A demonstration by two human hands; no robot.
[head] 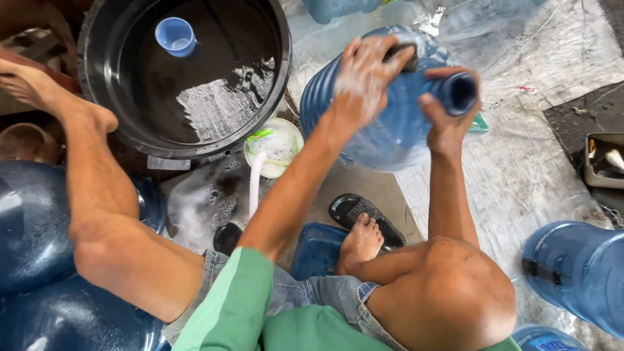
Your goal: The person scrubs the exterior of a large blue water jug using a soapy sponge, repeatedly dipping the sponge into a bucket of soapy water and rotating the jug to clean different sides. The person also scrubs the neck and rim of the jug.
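Observation:
A big blue water jug [383, 123] lies tilted on its side in front of me, its open neck [461, 92] pointing right. My left hand [363, 79], white with soap foam, presses a dark scrubbing pad [404, 58] against the jug's shoulder. My right hand [443, 114] is wrapped around the jug's neck just below the mouth and holds it off the ground.
A black tub [97, 97] of water with a small blue cup [175, 36] afloat stands at the upper left. Below it are a white bowl [276, 146] of soapy water and a white hose [255, 188]. More blue jugs lie left [32, 221] and right [578, 273]. A grey tray [604, 162] sits at the right edge.

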